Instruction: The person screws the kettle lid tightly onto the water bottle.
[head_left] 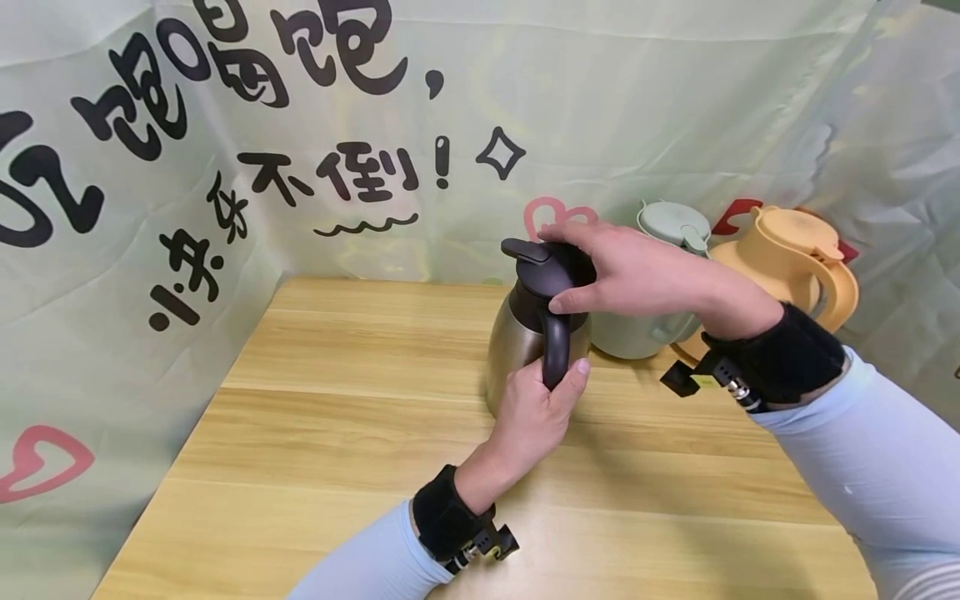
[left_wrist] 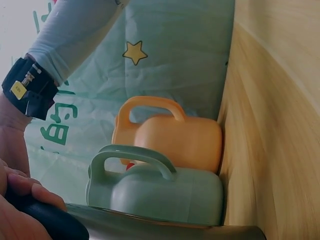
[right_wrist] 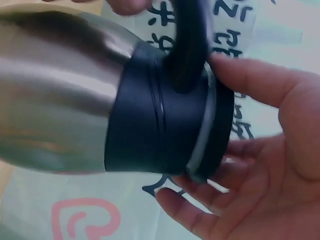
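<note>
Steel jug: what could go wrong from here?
The right hand grips the lid by its edge; that grip could slip. The left hand holds only the handle, so the steel jug might swivel if the lid is twisted. The green jug stands close by; a swing could knock it.

I'd call this a small recording booth: printed cloth [head_left: 675, 108] hangs beyond the fingers [head_left: 576, 301] and off to either side, carrying big black Chinese writing [head_left: 365, 172] and a pink heart [head_left: 84, 458]. Below the fingers spreads a wood-grain table [head_left: 337, 400]. Up from them, black wrist straps [head_left: 780, 358] bear small cameras [head_left: 681, 379]. To their right stand a green jug [head_left: 630, 336] and an orange jug [head_left: 765, 271].
</note>
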